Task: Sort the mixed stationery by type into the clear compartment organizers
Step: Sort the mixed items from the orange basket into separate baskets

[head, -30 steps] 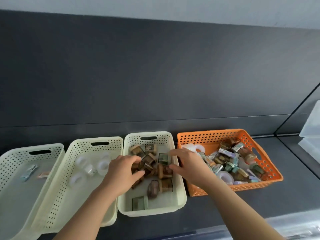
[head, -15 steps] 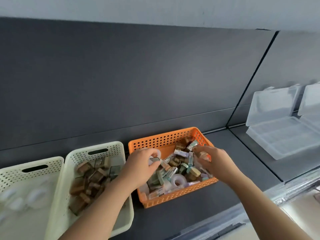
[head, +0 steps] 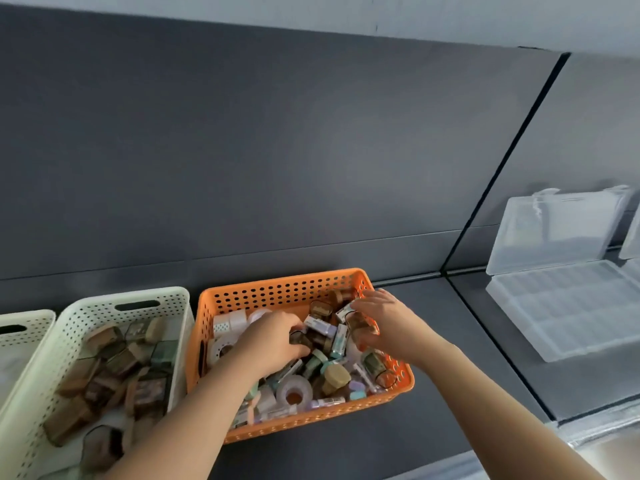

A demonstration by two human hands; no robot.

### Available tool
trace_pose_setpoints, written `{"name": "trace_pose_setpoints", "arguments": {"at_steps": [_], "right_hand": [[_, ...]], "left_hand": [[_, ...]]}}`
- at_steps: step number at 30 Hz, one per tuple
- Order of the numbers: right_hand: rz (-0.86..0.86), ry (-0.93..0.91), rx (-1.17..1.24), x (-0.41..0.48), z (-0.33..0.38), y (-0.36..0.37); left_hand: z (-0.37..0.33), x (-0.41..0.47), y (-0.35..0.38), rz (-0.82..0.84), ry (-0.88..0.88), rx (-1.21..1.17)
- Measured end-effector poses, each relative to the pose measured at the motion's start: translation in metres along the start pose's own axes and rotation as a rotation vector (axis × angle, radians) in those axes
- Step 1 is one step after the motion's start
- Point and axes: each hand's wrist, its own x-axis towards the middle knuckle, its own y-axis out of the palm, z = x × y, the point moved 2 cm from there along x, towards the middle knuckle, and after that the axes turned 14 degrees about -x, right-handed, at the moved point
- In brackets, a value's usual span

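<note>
In the head view, the mixed stationery is heaped in an orange basket at 6 o'clock, with a clear organizer laid open at 3 o'clock. A small brown piece is held in the left hand's narrow grip; the right hand's grip, set over the pile, cannot be told.

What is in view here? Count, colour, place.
orange basket: one, orange, shelf centre, holds mixed stationery
tape roll: one, clear, basket front
cream basket: one, cream, left of orange, holds brown pieces
second cream basket: one, cream, far left edge
clear organizer: one, open, right shelf
second organizer: one, clear, cut off at right edge
shelf: one, dark grey
left hand: one, in orange basket, fingers curled on brown piece
right hand: one, at basket's right end, fingers on stationery
</note>
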Motion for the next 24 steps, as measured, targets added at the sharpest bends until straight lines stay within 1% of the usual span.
{"name": "trace_pose_setpoints", "arguments": {"at_steps": [6, 9, 13, 16, 20, 24], "right_hand": [[0.044, -0.003, 0.043, 0.005, -0.001, 0.001], [-0.003, 0.040, 0.112, 0.002, 0.002, -0.006], [-0.095, 0.037, 0.213, 0.003, 0.018, -0.018], [-0.140, -0.026, 0.247, 0.011, 0.047, -0.028], [-0.161, -0.119, 0.288, 0.030, 0.103, -0.036], [-0.140, -0.217, 0.325, 0.054, 0.168, -0.034]], "left_hand": [[-0.002, -0.002, 0.001, -0.029, 0.002, 0.032], [0.000, -0.007, -0.006, -0.093, -0.034, -0.072], [0.008, -0.033, -0.031, -0.255, -0.039, -0.225], [0.024, -0.065, -0.054, -0.386, -0.041, -0.298], [0.062, -0.112, -0.086, -0.523, -0.119, -0.370], [0.113, -0.149, -0.117, -0.648, -0.194, -0.422]]}}
